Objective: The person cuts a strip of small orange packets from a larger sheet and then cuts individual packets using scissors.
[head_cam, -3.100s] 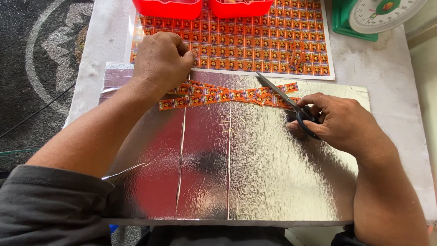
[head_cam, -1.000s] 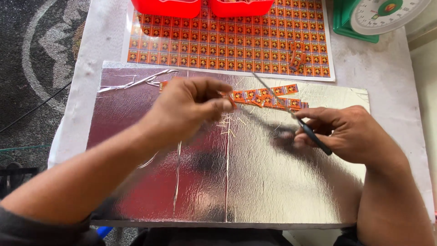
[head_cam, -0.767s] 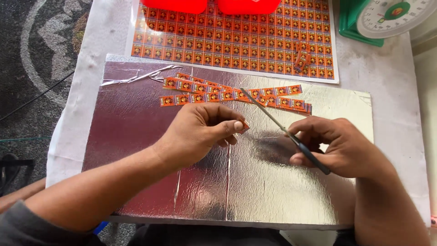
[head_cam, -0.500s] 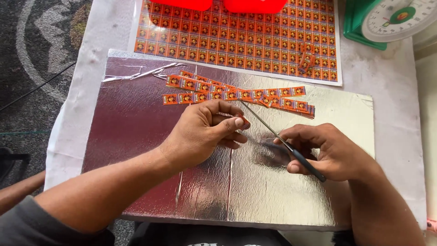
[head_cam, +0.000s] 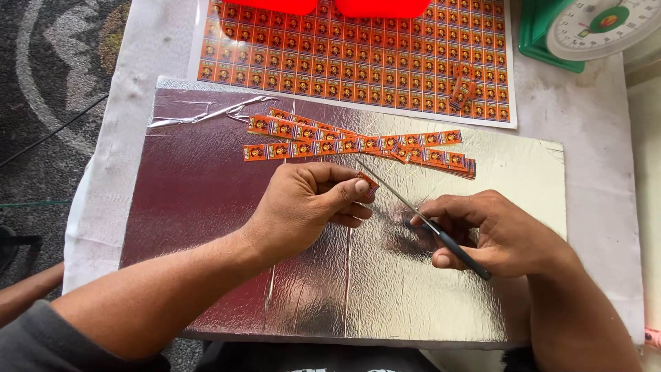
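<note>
- The left hand point(head_cam: 310, 203), at frame centre, had fingers curled, thumb and forefinger pinching a small orange sticker piece point(head_cam: 367, 182).
- The right hand point(head_cam: 499, 234), lower right, was closed around the scissors point(head_cam: 420, 217).
- The scissors ran diagonally, tips pointing to the upper left, nearly touching the piece, above the foil board point(head_cam: 206, 200).

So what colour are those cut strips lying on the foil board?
Orange, with small repeated printed squares. The cut strips show best in the head view.
</note>
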